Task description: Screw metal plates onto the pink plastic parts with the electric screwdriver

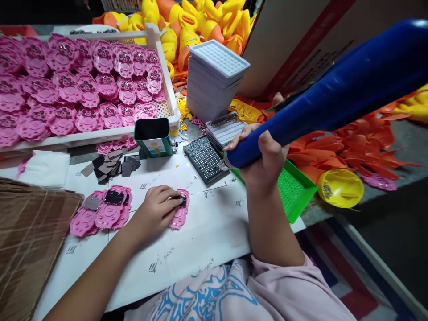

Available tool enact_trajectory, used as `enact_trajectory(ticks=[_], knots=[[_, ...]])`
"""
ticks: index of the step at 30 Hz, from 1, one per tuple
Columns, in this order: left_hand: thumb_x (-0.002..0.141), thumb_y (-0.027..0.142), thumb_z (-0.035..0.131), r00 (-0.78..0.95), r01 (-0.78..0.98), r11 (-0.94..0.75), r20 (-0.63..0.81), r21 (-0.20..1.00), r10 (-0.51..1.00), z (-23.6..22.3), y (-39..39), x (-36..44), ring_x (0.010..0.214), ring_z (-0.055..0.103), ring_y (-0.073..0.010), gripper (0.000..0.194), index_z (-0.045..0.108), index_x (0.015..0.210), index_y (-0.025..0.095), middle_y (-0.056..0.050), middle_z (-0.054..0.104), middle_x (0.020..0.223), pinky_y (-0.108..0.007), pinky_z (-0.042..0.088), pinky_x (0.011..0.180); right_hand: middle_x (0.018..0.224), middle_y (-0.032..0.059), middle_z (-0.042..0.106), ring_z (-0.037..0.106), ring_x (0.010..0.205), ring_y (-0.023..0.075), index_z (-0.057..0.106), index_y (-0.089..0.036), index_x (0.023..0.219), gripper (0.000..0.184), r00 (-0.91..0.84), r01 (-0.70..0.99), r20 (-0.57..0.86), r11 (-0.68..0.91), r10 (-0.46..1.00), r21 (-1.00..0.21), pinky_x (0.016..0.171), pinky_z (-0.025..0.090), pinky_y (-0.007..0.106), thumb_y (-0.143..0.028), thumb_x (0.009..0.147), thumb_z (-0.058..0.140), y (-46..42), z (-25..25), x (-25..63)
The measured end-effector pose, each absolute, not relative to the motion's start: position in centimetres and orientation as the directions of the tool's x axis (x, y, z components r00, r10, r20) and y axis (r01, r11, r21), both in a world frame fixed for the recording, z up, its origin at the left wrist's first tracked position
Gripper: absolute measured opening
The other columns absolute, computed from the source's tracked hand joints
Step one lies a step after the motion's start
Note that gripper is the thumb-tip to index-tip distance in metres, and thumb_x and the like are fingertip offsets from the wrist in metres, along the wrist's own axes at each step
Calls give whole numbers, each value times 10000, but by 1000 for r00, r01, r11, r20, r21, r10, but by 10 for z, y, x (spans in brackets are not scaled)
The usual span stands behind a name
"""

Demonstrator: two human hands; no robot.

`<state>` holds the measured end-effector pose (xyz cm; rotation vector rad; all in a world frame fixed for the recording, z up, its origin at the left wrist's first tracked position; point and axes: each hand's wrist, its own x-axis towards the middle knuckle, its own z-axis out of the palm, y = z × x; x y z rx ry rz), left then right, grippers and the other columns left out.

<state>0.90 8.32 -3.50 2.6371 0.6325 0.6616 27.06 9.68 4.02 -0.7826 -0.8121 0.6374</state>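
Left hand (157, 207): lying flat on the tabletop (214, 232), fingers pressing a small dark plate onto a pink plastic shell (179, 216) in the near middle. Right hand (264, 156): wrapping closed around a blue electric screwdriver (334, 89), tip hovering over the black screw tray (203, 158). Shell seems light, stiff, thin; likely best pinned at its edges. More shells are lying just left.
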Motion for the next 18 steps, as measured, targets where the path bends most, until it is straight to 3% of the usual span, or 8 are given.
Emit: enact_trajectory(ticks=[7, 9, 13, 18], knots=[[917, 91, 543, 781, 338, -862, 398, 378, 481, -31, 70, 18, 908, 574, -236, 171, 678, 1007, 145, -116, 690, 990, -393, 476, 775, 579, -54, 586, 573, 411, 121, 584, -228, 682, 225, 614, -71, 388, 537, 687, -840, 461, 520, 293, -402, 653, 724, 98, 21, 281], [909, 85, 547, 774, 333, -851, 398, 407, 493, -31, 69, 18, 929, 580, -236, 190, 679, 1026, 156, -111, 692, 998, -396, 476, 792, 565, -63, 595, 577, 405, 133, 613, -242, 743, 195, 629, -79, 354, 510, 692, -856, 464, 528, 307, -371, 640, 718, 99, 19, 283], [915, 67, 524, 774, 322, -833, 381, 449, 505, -34, 71, 15, 968, 576, -235, 275, 648, 1141, 164, -105, 702, 1059, -406, 475, 828, 558, -81, 593, 570, 403, 143, 622, -290, 932, 304, 618, -67, 328, 464, 715, -884, 464, 524, 314, -368, 649, 701, 102, 17, 284], [914, 72, 548, 775, 321, -812, 357, 487, 521, -34, 71, 15, 1009, 560, -244, 246, 644, 1127, 150, -98, 713, 1080, -412, 463, 857, 558, -82, 575, 547, 412, 137, 614, -290, 949, 337, 627, -72, 294, 429, 721, -900, 439, 500, 307, -405, 646, 705, 104, 15, 283]])
